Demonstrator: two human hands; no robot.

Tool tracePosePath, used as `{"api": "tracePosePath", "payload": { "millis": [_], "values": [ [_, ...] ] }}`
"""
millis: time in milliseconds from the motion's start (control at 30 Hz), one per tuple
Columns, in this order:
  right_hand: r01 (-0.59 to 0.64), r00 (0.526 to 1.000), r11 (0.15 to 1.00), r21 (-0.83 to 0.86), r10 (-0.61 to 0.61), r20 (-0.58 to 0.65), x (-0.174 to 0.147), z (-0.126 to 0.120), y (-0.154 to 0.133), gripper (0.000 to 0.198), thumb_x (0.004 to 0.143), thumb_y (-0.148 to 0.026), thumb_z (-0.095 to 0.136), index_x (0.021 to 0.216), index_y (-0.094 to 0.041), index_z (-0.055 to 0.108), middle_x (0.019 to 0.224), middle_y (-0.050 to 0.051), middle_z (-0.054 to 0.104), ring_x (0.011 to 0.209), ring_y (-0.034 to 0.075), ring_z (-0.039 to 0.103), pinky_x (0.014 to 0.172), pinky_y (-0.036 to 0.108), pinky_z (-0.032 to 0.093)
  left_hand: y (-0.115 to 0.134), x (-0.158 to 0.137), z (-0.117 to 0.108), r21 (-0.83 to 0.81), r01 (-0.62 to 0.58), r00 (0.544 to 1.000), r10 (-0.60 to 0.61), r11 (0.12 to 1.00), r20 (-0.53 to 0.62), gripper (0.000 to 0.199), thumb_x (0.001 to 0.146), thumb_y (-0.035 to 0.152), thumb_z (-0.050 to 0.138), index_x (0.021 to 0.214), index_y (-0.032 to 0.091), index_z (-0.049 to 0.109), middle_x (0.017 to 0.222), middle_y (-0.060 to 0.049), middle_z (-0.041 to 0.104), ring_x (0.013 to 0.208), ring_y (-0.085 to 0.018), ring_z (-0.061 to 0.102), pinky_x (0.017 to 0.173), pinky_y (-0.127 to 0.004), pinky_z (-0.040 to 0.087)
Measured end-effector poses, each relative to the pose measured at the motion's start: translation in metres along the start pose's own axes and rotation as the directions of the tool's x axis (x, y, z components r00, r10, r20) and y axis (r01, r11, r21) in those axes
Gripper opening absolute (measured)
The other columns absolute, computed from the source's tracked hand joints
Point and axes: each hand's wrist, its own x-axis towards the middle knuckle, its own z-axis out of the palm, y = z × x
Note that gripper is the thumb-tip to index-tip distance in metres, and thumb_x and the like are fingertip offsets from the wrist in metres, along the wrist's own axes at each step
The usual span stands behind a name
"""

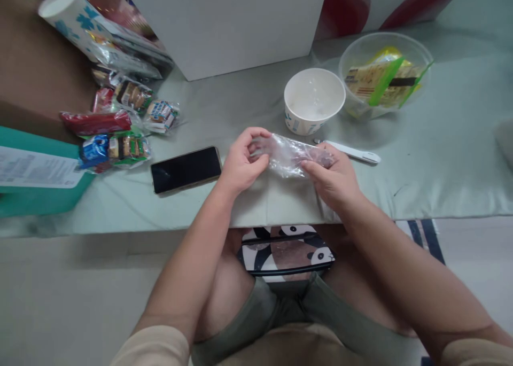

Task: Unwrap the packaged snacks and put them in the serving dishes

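Note:
Between my two hands stretches a crinkled clear plastic bag (289, 156), held just above the cloth near the table's front edge. My right hand (334, 176) pinches its right end, thumb on top. At the left end, my left hand (246, 160) has its fingers curled with the thumb close to them, against the plastic. Behind the bag stands a white paper bowl (315, 96) with blue print; something whitish and shiny lies inside. A white, slim utility-knife-like tool (355, 152) rests beside my right hand. Left of my left hand lies a dark-screened phone (186, 169).
A clear plastic tub (422, 48) with yellow and green packets stands at the back right. Several wrapped snacks (134, 96) and a sleeve of paper cups (70, 21) crowd the left. A white box (240, 24) blocks the back. A panda-print bag (286, 251) sits between my legs.

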Motion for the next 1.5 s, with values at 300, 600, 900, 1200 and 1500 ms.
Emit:
{"api": "tracePosePath", "payload": {
  "millis": [300, 600, 900, 1200, 1500],
  "values": [
    [0.093, 0.991, 0.996, 0.002, -0.093, 0.093, -0.008, 0.014, -0.009, 0.034, 0.077, -0.044, 0.078, 0.078, -0.023, 0.051, 0.07, -0.004, 0.053, 0.062, 0.011, 0.043, 0.061, 0.027, 0.036, 0.001, -0.017, 0.028, -0.08, -0.018, 0.986, 0.031, 0.997, 0.162, 0.037, 0.084, 0.044, 0.073, 0.112, 0.021, 0.068, 0.112, -0.009, 0.071, 0.101, -0.02, 0.066, 0.089, -0.031, 0.054],
    [0.103, 0.994, 0.993, 0.064, -0.105, 0.022, 0.0, 0.015, -0.011, 0.054, 0.067, -0.052, 0.087, 0.102, -0.028, 0.054, 0.105, 0.003, 0.061, 0.095, 0.018, 0.061, 0.081, 0.031, 0.052, 0.008, -0.01, 0.024, -0.372, 0.194, 0.98, -0.163, 0.908, 0.112, 0.04, 0.068, 0.049, 0.091, 0.089, 0.022, 0.07, 0.083, 0.0, 0.071, 0.076, -0.012, 0.065, 0.075, -0.024, 0.054],
    [-0.043, 0.995, 0.98, 0.193, 0.025, 0.097, -0.002, 0.02, -0.006, 0.052, 0.064, -0.056, 0.088, 0.087, -0.024, 0.053, 0.073, -0.005, 0.053, 0.063, 0.01, 0.047, 0.059, 0.025, 0.039, 0.011, -0.011, 0.02, -0.367, 0.291, 0.956, -0.25, 0.883, 0.155, 0.033, 0.072, 0.026, 0.084, 0.098, 0.021, 0.064, 0.081, 0.001, 0.071, 0.069, -0.01, 0.064, 0.067, -0.022, 0.052],
    [0.425, 0.773, 0.785, -0.45, -0.574, -0.27, 0.012, 0.002, -0.056, 0.025, 0.082, -0.035, 0.079, 0.079, -0.021, 0.059, 0.072, -0.002, 0.056, 0.064, 0.01, 0.046, 0.065, 0.032, 0.036, 0.018, -0.006, 0.003, -0.267, 0.356, 0.932, -0.362, 0.895, 0.031, 0.012, 0.089, 0.013, 0.06, 0.078, 0.019, 0.059, 0.07, 0.004, 0.064, 0.059, -0.006, 0.059, 0.061, -0.02, 0.046],
    [0.144, 0.989, -0.093, -0.985, -0.022, 0.147, 0.115, 0.009, -0.111, 0.02, 0.075, -0.006, 0.076, 0.095, -0.012, 0.079, 0.09, 0.002, 0.077, 0.075, 0.005, 0.058, 0.069, 0.038, 0.024, 0.023, -0.007, -0.005, -0.331, 0.299, 0.951, -0.309, 0.895, 0.024, 0.021, 0.088, 0.008, 0.058, 0.071, 0.019, 0.057, 0.061, 0.005, 0.057, 0.057, -0.007, 0.055, 0.063, -0.023, 0.047]
  ]
}}
